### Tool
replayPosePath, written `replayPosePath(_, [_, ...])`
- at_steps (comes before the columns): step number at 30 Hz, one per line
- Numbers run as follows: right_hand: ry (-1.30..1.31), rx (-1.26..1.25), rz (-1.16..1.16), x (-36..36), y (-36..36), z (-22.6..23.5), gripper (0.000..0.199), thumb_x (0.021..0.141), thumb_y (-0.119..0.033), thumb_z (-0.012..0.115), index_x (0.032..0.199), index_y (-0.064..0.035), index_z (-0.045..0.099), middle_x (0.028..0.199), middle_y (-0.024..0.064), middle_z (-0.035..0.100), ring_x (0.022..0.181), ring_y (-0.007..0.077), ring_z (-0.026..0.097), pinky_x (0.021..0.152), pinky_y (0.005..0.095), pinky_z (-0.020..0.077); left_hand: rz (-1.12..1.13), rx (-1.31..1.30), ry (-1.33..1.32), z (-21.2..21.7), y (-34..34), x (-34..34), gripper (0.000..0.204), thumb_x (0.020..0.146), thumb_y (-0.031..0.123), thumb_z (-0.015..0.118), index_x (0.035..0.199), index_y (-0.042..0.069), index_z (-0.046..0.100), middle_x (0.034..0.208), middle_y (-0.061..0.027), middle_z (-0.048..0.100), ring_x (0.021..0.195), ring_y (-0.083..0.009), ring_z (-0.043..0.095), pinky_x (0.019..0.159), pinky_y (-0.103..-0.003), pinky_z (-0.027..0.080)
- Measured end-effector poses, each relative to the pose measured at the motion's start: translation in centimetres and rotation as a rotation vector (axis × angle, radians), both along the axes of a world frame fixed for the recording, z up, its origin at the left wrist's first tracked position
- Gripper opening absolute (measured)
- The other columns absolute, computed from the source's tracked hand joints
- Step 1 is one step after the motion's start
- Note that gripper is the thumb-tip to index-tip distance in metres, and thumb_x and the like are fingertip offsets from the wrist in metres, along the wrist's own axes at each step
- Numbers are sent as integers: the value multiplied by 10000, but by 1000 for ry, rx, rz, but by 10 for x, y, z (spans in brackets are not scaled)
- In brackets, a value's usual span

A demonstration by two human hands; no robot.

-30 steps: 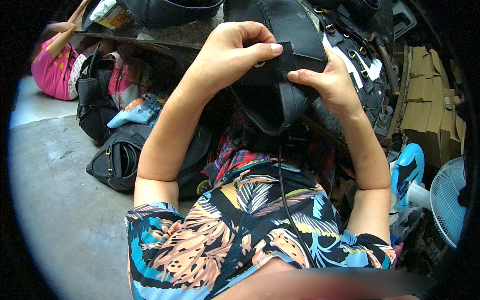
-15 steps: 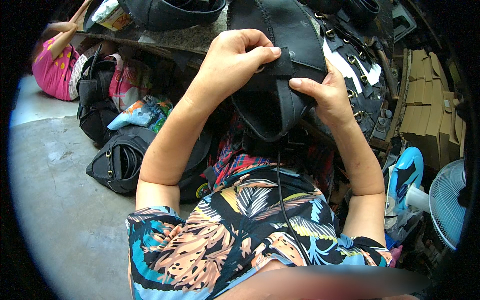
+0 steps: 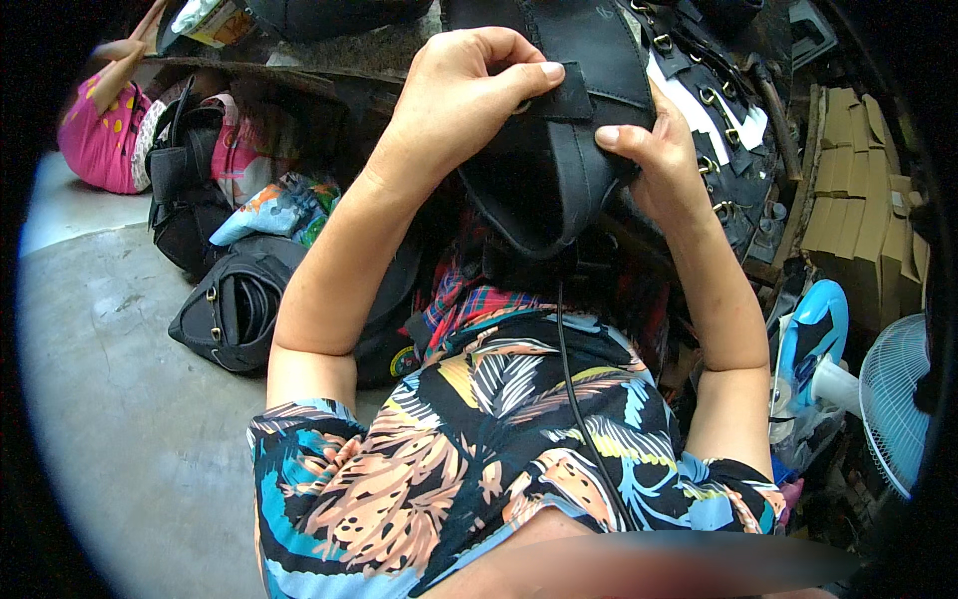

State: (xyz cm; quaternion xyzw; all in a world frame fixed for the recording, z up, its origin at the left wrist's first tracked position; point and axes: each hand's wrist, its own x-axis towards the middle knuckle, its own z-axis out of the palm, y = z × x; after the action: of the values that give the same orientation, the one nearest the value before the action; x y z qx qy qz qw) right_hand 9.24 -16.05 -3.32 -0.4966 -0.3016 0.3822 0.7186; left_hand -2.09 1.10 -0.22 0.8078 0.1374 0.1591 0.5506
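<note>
Pinching tab (image 3: pixel 573 98) of black leather-look bag (image 3: pixel 519 150) with left hand (image 3: pixel 474 90), clasping its right side (image 3: pixel 609 168) with right hand (image 3: pixel 654 150); likely pliable; grip seams (image 3: pixel 621 98).

Bag piece (image 3: pixel 574 165): between left fingers (image 3: pixel 504 45) and right fingers (image 3: pixel 671 115), at the near edge of the counter (image 3: pixel 374 58)
Buckled straps (image 3: pixel 714 98): on the counter, right of the bag piece
Tub (image 3: pixel 222 22): on the counter's left end
Cardboard stack (image 3: pixel 853 200): beyond the counter's right edge
Fan (image 3: pixel 893 399): far right, before the cardboard stack
Floor bag (image 3: pixel 225 309): on the floor (image 3: pixel 130 399), left
Second bag (image 3: pixel 185 190): behind the floor bag
</note>
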Motion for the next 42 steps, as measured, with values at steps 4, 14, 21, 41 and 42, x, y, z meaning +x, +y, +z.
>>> replayPosePath(4, [-1, 10, -17, 0, 0, -2, 549, 761, 12, 635, 1290, 42, 492, 1060, 117, 663, 895, 170, 671, 838, 307, 558, 48, -22, -28, -3, -3, -2, 186, 877, 185, 691, 874, -1, 694, 756, 25, 630, 708, -33, 532, 644, -190, 396])
replayPosePath(14, [-8, 39, -54, 0, 2, -3, 534, 764, 7, 639, 1280, 39, 504, 1057, 116, 663, 880, 164, 670, 822, 300, 561, 38, -131, -83, -4, -3, -5, 149, 879, 156, 680, 875, 8, 700, 777, 23, 645, 728, -33, 552, 669, -191, 418])
replayPosePath(21, [38, 9, -51, 0, 1, -3, 563, 757, 15, 644, 1295, 44, 482, 1069, 120, 658, 909, 172, 663, 852, 306, 550, 81, -42, -137, -11, -5, 0, 201, 837, 195, 721, 838, -6, 716, 672, -15, 641, 624, -50, 560, 564, -219, 437])
replayPosePath(41, [91, 49, -22, -2, -4, -4, 614, 771, 12, 709, 1337, 10, 470, 1120, 98, 652, 975, 158, 648, 897, 299, 527, 33, -13, -181, 0, -4, -6, 145, 848, 120, 736, 932, 17, 681, 799, 10, 643, 713, -40, 564, 637, -190, 445])
replayPosePath(42, [77, 35, -25, -1, -5, -3, 613, 774, 6, 717, 1337, 5, 476, 1120, 93, 654, 976, 155, 647, 897, 297, 525, 30, -38, -168, 1, -4, -8, 144, 850, 103, 734, 947, 15, 673, 816, 23, 634, 734, -34, 555, 660, -180, 434])
